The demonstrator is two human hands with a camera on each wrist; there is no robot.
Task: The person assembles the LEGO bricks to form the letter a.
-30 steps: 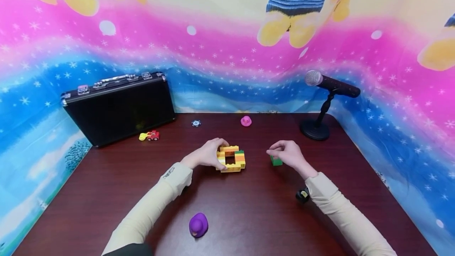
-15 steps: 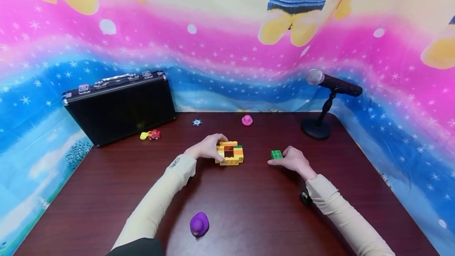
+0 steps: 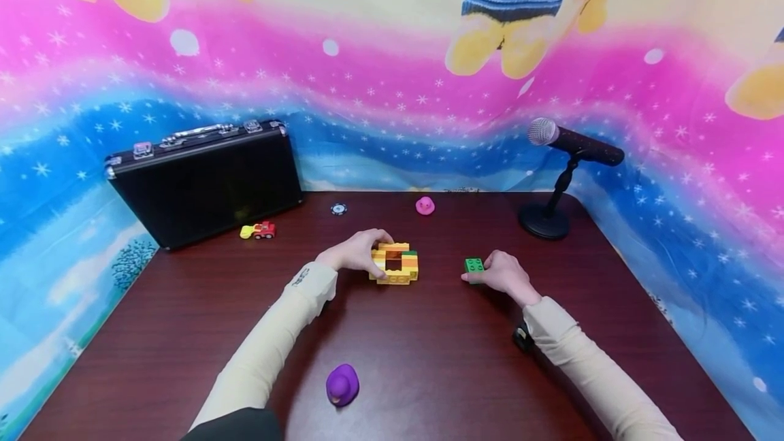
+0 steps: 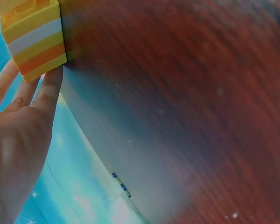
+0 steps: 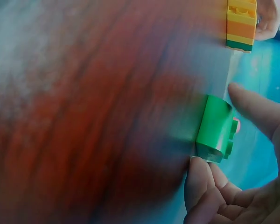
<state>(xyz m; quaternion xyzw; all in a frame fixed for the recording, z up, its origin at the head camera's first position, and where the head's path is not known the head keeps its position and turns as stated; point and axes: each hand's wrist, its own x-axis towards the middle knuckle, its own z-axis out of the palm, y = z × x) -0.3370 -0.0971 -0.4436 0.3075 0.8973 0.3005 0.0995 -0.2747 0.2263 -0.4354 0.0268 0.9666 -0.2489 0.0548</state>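
Note:
A hollow ring of stacked toy building bricks [image 3: 393,279], mostly yellow with orange, white and green, sits mid-table. My left hand [image 3: 355,252] grips its left side, thumb at the front and fingers behind. In the left wrist view, layered yellow, white and orange bricks [image 4: 39,42] show above the fingers. To the right, my right hand [image 3: 507,274] holds a small green brick [image 3: 474,265], studs up. The right wrist view shows curled fingertips against one end of the green brick [image 5: 214,123], which has a rounded side; the thumb lies close by its other end.
A purple rubber duck [image 3: 341,385] sits near the front. Along the back are a black case [image 3: 208,189], a red-and-yellow toy car [image 3: 260,231], a poker chip [image 3: 338,209], a pink duck [image 3: 425,206] and a microphone on a stand [image 3: 560,186]. A printed cloth hangs behind.
One second ago my right hand covered the green brick from above; now its studs show beside the fingers. The brick ring has shifted slightly away from me with my left hand on it.

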